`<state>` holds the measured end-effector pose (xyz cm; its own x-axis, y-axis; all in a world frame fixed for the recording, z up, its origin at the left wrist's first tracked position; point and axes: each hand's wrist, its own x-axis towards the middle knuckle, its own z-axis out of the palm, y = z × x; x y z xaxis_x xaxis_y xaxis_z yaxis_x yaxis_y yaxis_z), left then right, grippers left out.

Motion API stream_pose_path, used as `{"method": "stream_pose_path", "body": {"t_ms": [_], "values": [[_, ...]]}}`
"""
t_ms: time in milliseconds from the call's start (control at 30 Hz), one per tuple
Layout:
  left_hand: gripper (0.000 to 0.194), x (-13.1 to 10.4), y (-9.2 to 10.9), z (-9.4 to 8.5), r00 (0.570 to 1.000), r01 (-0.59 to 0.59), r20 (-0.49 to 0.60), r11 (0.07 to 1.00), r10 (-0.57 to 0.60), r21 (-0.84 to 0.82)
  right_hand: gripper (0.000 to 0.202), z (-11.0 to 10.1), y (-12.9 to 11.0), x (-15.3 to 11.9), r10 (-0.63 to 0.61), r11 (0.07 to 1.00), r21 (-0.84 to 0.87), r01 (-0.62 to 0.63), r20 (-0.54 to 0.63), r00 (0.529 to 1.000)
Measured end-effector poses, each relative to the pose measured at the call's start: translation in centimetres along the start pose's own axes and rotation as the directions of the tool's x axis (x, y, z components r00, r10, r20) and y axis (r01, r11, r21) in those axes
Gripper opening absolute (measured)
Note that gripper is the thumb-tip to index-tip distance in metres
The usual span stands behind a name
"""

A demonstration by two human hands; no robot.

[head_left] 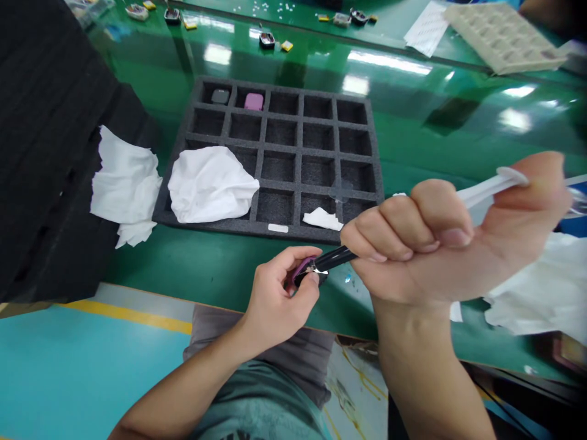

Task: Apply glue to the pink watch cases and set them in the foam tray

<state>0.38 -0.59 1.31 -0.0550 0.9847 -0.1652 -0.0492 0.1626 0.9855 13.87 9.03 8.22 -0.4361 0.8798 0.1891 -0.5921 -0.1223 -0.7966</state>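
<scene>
My left hand (pixel 280 294) is closed around a small purple-and-black device case (pixel 301 269), pinching it near the table's front edge. My right hand (pixel 413 244) wraps round a syringe with a black barrel (pixel 338 257) and a white plunger (pixel 481 190); the thumb presses on the plunger's end. The syringe slants down to the left, and its tip is at the case between my left fingers. Whether the tip touches the case, I cannot tell. Just beyond my hands is a black foam tray (pixel 280 146) with a dark case (pixel 221 96) and a purple case (pixel 254 101) in its far-left compartments.
A white cloth (pixel 213 185) covers the tray's near-left compartments, and a scrap of tissue (pixel 321 218) lies at its near edge. Stacked black foam (pixel 46 153) stands left, with another cloth (pixel 126 183) beside it. More white cloth (pixel 541 287) is right. Small electronic parts (pixel 266 40) and a beige moulded tray (pixel 502 36) lie farther back.
</scene>
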Motion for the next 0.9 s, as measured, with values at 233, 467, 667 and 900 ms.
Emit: {"method": "stream_pose_path", "body": {"t_ms": [233, 467, 667, 900], "values": [[0.027, 0.0, -0.1, 0.1, 1.000, -0.003, -0.004, 1.000, 0.003, -0.011, 0.063, -1.8, -0.1, 0.0, 0.046, 0.999, -0.004, -0.046, 0.073, 0.996], [0.027, 0.0, -0.1, 0.2, 1.000, -0.006, -0.003, 1.000, 0.006, 0.006, 0.057, -2.2, 0.3, 0.0, 0.014, 1.000, -0.022, -0.012, 0.066, 0.998], [0.026, -0.1, -0.2, 0.0, 1.000, -0.009, 0.002, 1.000, 0.009, 0.003, 0.060, -2.4, -0.2, 0.1, 0.025, 0.999, -0.036, -0.024, 0.033, 0.999], [0.026, -0.1, -0.2, 0.0, 1.000, -0.013, 0.004, 1.000, 0.013, -0.007, 0.058, -3.3, -0.1, 0.4, 0.026, 1.000, 0.014, -0.027, 0.084, 0.996]]}}
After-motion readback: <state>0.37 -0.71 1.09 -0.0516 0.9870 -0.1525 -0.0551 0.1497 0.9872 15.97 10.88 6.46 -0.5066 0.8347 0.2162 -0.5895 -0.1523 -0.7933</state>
